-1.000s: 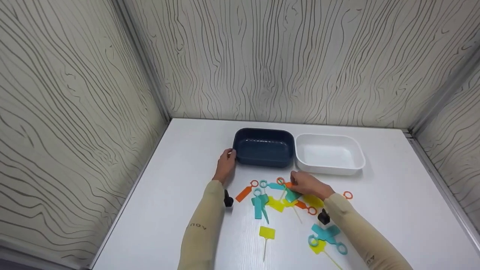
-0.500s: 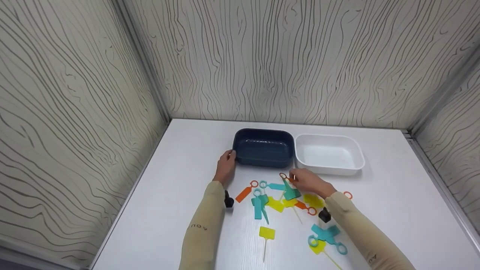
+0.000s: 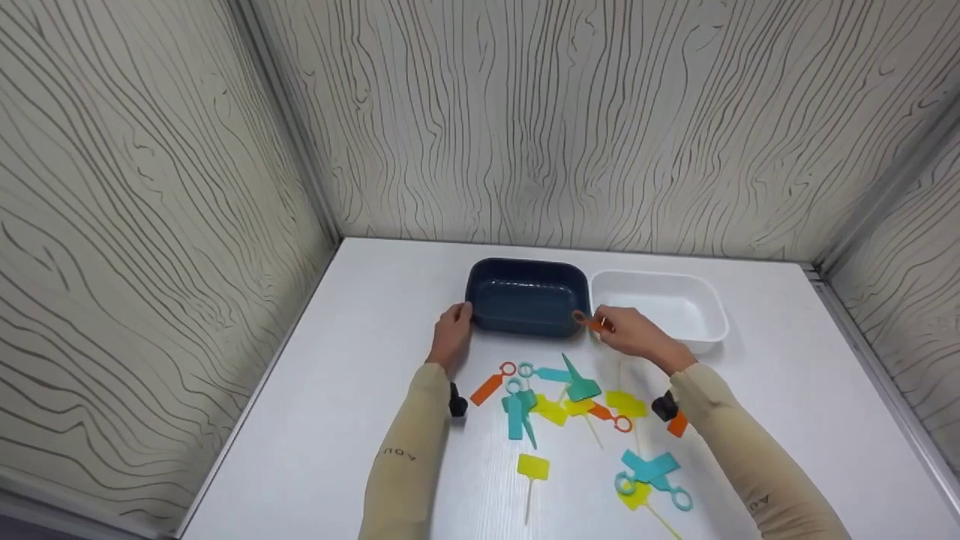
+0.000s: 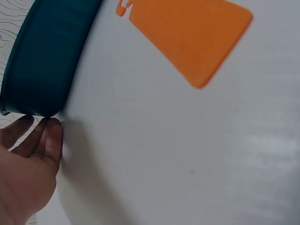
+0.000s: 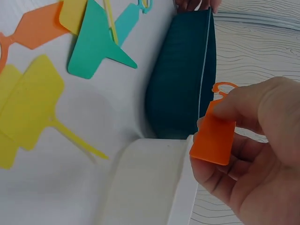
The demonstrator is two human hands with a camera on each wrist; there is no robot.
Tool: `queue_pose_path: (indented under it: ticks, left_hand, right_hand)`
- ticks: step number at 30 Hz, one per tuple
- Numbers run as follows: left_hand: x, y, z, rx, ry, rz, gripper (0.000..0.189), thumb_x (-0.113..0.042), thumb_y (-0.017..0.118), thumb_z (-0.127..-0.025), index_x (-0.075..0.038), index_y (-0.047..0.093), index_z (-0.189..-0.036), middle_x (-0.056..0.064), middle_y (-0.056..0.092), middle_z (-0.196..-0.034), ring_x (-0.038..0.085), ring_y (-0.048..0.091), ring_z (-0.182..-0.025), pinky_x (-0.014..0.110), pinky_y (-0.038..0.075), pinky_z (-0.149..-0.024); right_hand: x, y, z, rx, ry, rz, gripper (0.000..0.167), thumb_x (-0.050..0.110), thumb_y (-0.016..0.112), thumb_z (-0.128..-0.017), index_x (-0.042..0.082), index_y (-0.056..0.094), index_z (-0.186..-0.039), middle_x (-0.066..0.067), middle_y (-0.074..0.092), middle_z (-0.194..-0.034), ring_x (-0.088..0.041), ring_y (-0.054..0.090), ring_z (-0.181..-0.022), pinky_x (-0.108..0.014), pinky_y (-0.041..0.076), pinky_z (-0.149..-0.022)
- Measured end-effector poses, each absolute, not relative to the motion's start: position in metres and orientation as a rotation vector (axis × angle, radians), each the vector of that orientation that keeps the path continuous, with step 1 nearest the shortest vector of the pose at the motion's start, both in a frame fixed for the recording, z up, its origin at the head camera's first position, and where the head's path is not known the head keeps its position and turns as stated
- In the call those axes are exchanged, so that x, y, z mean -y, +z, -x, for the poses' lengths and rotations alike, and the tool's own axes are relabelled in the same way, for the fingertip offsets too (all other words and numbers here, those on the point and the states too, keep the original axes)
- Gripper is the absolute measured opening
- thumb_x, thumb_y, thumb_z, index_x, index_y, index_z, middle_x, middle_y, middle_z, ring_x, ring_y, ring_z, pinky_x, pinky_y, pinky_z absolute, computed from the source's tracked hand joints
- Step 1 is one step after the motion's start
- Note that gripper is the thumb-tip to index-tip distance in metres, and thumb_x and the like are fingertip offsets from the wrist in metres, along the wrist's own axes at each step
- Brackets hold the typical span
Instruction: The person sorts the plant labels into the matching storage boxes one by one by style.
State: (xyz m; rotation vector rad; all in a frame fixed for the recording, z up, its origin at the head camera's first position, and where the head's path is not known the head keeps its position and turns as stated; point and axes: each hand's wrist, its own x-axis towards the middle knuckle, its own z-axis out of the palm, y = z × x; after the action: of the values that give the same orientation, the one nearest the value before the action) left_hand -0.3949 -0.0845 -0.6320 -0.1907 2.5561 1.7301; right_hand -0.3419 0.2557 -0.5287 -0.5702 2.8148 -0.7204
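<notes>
Head view: the right hand (image 3: 634, 335) has one orange tag (image 3: 596, 325) up off the bench (image 3: 337, 337), near where the dark blue tray (image 3: 525, 328) and white tray (image 3: 701, 346) meet, toward the bench's back edge. Lots of other tags (image 3: 583, 389) lie loose nearer the front edge, so most of the job looks left to do.

Left wrist view: the left hand (image 4: 30, 168) touches the dark blue tray's end, fingers a bit spread.

Right wrist view: the grip pinches the orange tag, flat and bright, with one wide end and a thin ring.

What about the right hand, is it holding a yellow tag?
No, the right hand is pinching an orange tag.
</notes>
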Motion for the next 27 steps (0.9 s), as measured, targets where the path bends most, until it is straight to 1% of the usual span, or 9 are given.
queue_pose_path:
  ticks: [6,10,15,19,23,27]
  left_hand:
    - [0.085,-0.631,0.394,-2.579,1.719,0.183,0.057,-0.054,0.037,-0.101,-0.013,0.055,-0.137,0.007,0.058,-0.139,0.025,0.051,-0.133,0.044,0.037,-0.113]
    - [0.085,-0.629,0.393,-2.579,1.72,0.198,0.056,-0.053,0.038,-0.101,-0.013,0.057,-0.135,0.007,0.059,-0.137,0.025,0.052,-0.132,0.043,0.038,-0.112]
    - [0.084,-0.629,0.392,-2.548,1.704,0.239,0.059,-0.057,0.038,-0.1,-0.015,0.055,-0.138,0.006,0.056,-0.141,0.025,0.049,-0.135,0.043,0.037,-0.113]
    - [0.085,-0.629,0.392,-2.549,1.698,0.238,0.061,-0.058,0.037,-0.1,-0.014,0.054,-0.139,0.007,0.055,-0.142,0.025,0.048,-0.135,0.044,0.036,-0.114]
    - [0.085,-0.627,0.391,-2.549,1.688,0.237,0.063,-0.06,0.036,-0.099,-0.014,0.053,-0.139,0.007,0.055,-0.141,0.025,0.049,-0.134,0.044,0.037,-0.113]
    - [0.084,-0.627,0.391,-2.54,1.685,0.251,0.064,-0.061,0.035,-0.099,-0.015,0.054,-0.139,0.006,0.056,-0.141,0.025,0.049,-0.134,0.044,0.037,-0.113]
  right_hand:
    - [-0.268,-0.518,0.354,-2.863,-0.66,0.548,0.023,0.008,0.056,-0.091,0.002,0.061,-0.113,-0.016,0.066,-0.1,-0.025,0.056,-0.082,-0.042,0.053,-0.078]
    - [-0.275,-0.515,0.361,-2.887,-0.649,0.552,0.023,0.006,0.055,-0.09,0.0,0.061,-0.112,-0.017,0.066,-0.098,-0.025,0.057,-0.08,-0.04,0.052,-0.075]
    - [-0.282,-0.512,0.369,-2.903,-0.626,0.54,0.024,0.006,0.054,-0.09,-0.002,0.06,-0.112,-0.019,0.067,-0.099,-0.025,0.056,-0.079,-0.039,0.051,-0.072]
    - [-0.286,-0.51,0.374,-2.938,-0.604,0.557,0.023,0.005,0.054,-0.09,-0.002,0.06,-0.112,-0.019,0.067,-0.098,-0.025,0.057,-0.078,-0.04,0.05,-0.07]
    - [-0.29,-0.51,0.378,-2.986,-0.58,0.586,0.019,0.004,0.055,-0.091,-0.003,0.062,-0.107,-0.019,0.067,-0.095,-0.025,0.058,-0.076,-0.041,0.05,-0.068]
    - [-0.29,-0.51,0.38,-3.009,-0.554,0.579,0.017,0.005,0.055,-0.092,-0.003,0.062,-0.106,-0.02,0.068,-0.096,-0.027,0.061,-0.077,-0.044,0.051,-0.069]
